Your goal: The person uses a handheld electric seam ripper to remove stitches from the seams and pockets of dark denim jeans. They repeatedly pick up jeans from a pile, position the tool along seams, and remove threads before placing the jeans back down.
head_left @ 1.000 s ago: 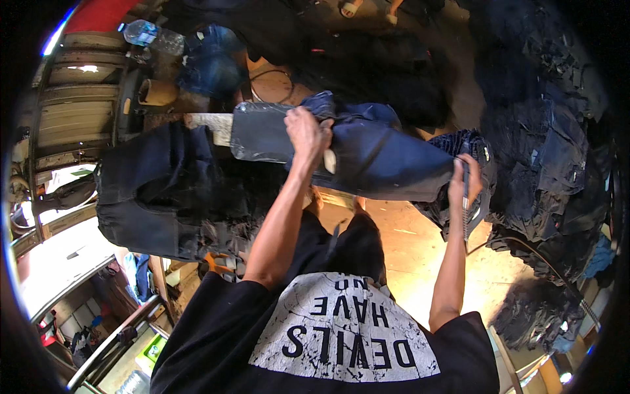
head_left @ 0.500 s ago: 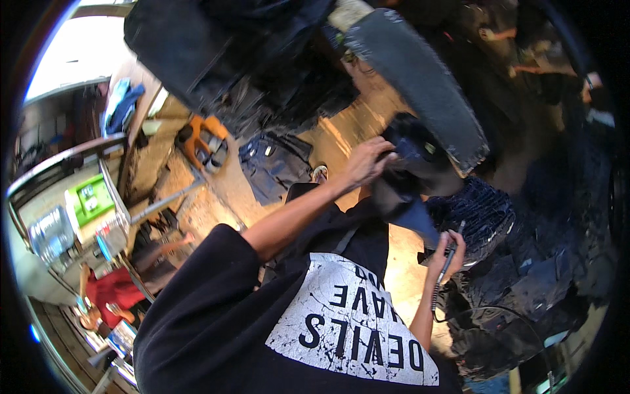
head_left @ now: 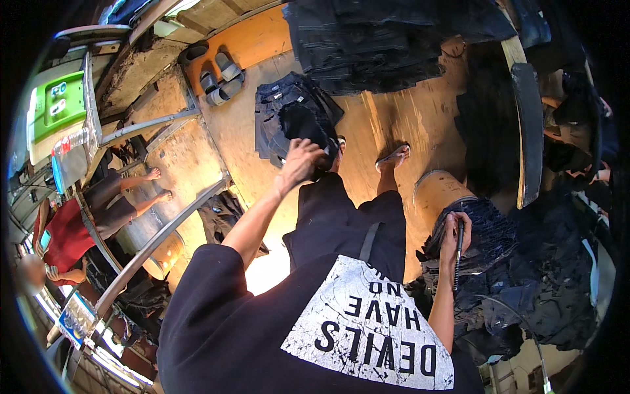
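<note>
- Left hand (head_left: 300, 159) grasps a dark garment (head_left: 303, 126) over the floor pile (head_left: 275, 111); a loose grip could drop it.
- Right hand (head_left: 454, 231) clenches a pen (head_left: 457, 255) (against folded jeans (head_left: 482, 230)); it may snag.

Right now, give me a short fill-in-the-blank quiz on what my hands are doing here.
The left hand grips a dark ____ garment above the pile on the floor.
The right hand holds a thin black ____ upright.
The grey sandals lie on the ____ wooden floor.

Missing words: denim; pen; orange
</note>
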The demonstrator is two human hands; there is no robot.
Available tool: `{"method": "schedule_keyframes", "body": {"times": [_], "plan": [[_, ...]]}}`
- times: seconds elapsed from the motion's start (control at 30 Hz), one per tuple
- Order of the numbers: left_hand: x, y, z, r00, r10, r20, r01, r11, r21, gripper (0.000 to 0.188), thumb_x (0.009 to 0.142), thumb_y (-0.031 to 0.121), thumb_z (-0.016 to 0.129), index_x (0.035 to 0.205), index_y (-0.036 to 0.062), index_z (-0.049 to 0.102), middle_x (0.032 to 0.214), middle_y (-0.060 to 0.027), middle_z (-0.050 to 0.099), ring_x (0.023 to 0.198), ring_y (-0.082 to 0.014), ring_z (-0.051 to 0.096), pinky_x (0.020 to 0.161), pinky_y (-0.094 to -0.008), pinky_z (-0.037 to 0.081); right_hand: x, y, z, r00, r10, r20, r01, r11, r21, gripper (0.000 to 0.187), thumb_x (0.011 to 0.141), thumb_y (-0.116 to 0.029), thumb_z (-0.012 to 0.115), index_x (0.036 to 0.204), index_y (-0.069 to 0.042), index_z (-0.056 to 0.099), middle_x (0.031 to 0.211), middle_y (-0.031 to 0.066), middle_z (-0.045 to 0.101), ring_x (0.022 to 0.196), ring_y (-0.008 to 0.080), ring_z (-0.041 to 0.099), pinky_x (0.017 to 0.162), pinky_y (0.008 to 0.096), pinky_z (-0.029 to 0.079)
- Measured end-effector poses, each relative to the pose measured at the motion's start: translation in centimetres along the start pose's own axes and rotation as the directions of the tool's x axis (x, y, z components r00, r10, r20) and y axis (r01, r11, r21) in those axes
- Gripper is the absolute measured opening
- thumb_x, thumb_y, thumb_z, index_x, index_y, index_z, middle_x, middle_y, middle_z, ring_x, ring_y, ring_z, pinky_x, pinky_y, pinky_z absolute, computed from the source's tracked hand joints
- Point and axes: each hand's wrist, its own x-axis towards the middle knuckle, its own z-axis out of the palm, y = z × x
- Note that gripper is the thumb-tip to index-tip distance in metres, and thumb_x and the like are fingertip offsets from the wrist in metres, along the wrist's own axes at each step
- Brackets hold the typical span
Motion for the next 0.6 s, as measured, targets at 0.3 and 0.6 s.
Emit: {"method": "schedule_keyframes", "body": {"times": [0.3,0.6], "plan": [[-0.2,-23.0,0.6,0.918,-0.389,0.074,0.387,0.921,0.034,0.052,0.093,0.037,0.078,0.142,0.0231,0.067,0.134,-0.0075,0.070,0.127,-0.0332,0.061,0.107,-0.0561,0.044,-4.0,-1.8,3.1,0.999,-0.002,0.049,0.009,0.991,-0.135,0.024,0.102,-0.012,0.077,0.122,-0.003,0.067,0.110,0.0059,0.075,0.103,0.0118,0.068,0.095,0.0261,0.053],[1.2,-14.7,9.0,0.627,-0.284,0.726,0.174,0.959,0.224,0.062,0.096,0.061,0.068,0.144,0.0218,0.065,0.133,-0.0164,0.074,0.124,-0.0357,0.070,0.110,-0.0835,0.037,-4.7,-5.0,1.3,0.998,-0.066,-0.019,0.062,0.985,-0.164,0.022,0.101,-0.012,0.077,0.120,-0.004,0.070,0.102,0.0063,0.076,0.097,0.0129,0.070,0.090,0.0299,0.055]]}}
